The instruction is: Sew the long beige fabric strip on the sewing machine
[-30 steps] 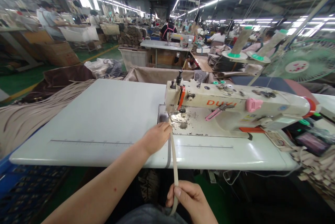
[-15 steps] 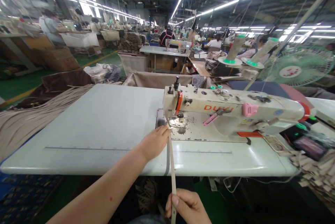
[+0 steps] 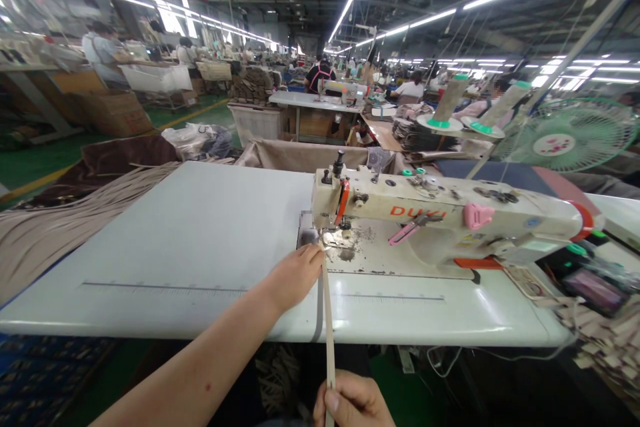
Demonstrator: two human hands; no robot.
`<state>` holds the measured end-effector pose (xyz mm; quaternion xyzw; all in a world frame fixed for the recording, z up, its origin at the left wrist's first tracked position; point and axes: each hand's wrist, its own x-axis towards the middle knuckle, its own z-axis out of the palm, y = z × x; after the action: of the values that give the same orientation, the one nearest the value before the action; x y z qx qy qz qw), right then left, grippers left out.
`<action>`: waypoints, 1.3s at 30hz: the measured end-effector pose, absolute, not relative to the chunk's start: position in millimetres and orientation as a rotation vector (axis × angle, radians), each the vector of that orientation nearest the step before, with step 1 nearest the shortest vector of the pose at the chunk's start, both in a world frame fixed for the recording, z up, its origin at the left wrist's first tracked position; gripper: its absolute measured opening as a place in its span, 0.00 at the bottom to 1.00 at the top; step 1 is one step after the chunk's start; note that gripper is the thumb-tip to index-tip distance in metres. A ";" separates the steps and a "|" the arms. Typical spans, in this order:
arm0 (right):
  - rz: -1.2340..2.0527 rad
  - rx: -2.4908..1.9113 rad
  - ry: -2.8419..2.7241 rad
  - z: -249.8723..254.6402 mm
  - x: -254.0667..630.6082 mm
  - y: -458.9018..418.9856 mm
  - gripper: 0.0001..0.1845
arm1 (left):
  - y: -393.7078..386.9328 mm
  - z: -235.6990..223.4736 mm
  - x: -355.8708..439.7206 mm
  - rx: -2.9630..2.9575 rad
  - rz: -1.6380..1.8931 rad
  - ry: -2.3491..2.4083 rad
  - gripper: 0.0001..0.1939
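Note:
A narrow beige strap (image 3: 327, 320) runs from the needle area of the sewing machine (image 3: 400, 204) down over the table's front edge. My left hand (image 3: 297, 274) is closed on the strap's upper part, close beside the presser foot; its fingertips partly hide the strap there. Below the edge, my right hand (image 3: 355, 400) pinches the lower stretch between thumb and fingers. Between the two hands the strap looks taut and nearly straight. Its lower end leaves the picture.
A ruler scale (image 3: 165, 287) is marked along the white table (image 3: 225, 214). Many loose straps (image 3: 100, 207) hang over the left side. Cut strips (image 3: 605, 340) lie at the right, near a green fan (image 3: 565, 137). Thread cones (image 3: 450, 100) stand behind the machine.
My right hand has shifted slightly down and left with the strap in its pinch. My left hand stays by the needle area. The whole view has tilted a little.

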<state>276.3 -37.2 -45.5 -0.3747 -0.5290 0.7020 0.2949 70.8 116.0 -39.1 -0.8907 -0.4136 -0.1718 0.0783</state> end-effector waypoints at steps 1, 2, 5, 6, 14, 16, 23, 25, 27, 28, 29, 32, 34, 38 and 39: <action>1.825 -0.974 -1.450 -44.4 276.4 -36.5 0.27 | 115.8 -39.8 70.3 -2.674 -0.500 -1.227 0.08; 1.772 -0.955 -1.486 -43.9 276.2 -35.9 0.25 | 115.5 -40.3 69.8 -2.685 -0.494 -1.219 0.08; 1.634 -0.934 -1.543 -44.8 275.2 -34.0 0.21 | 114.8 -40.0 68.3 -2.723 -0.513 -1.218 0.06; 1.595 -0.948 -1.548 -45.5 274.7 -33.4 0.20 | 114.5 -39.5 68.1 -2.730 -0.522 -1.221 0.06; 1.726 -1.104 -1.158 -50.3 267.6 -36.5 0.23 | 113.4 -38.4 69.1 -2.721 -0.543 -1.220 0.07; 1.797 -1.092 -1.065 -49.5 265.5 -38.9 0.23 | 113.5 -38.6 69.2 -2.717 -0.534 -1.210 0.07; 1.758 -1.153 -1.074 -41.7 263.3 -41.8 0.25 | 113.3 -36.9 69.3 -2.698 -0.532 -1.190 0.08; 1.757 -1.161 -1.072 -42.0 263.6 -41.7 0.25 | 113.0 -36.5 69.2 -2.692 -0.539 -1.201 0.07; 1.753 -1.166 -1.072 -45.0 263.9 -41.3 0.25 | 112.9 -36.5 69.0 -2.692 -0.531 -1.177 0.08; 1.751 -1.168 -1.074 -47.4 264.2 -40.9 0.25 | 112.9 -36.5 68.9 -2.690 -0.526 -1.167 0.08; 1.751 -1.164 -1.083 -50.3 264.4 -40.4 0.25 | 112.9 -36.6 68.8 -2.687 -0.520 -1.163 0.09; 1.742 -1.150 -1.110 -58.6 265.1 -39.0 0.27 | 113.0 -37.0 68.7 -2.681 -0.478 -1.131 0.09; 1.736 -1.142 -1.125 -60.3 265.4 -38.8 0.27 | 113.1 -37.0 68.8 -2.681 -0.451 -1.101 0.10; 1.746 -1.143 -1.122 -51.7 266.1 -39.8 0.26 | 113.2 -36.7 68.8 -2.673 -0.411 -1.119 0.10; 1.745 -1.142 -1.125 -48.8 266.2 -40.1 0.25 | 113.4 -36.8 68.6 -2.668 -0.397 -1.122 0.10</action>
<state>266.2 -40.1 -48.8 -0.4465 -0.4399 0.6822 0.3763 68.6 113.4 -36.8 -0.9077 -0.3817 -0.1351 0.1099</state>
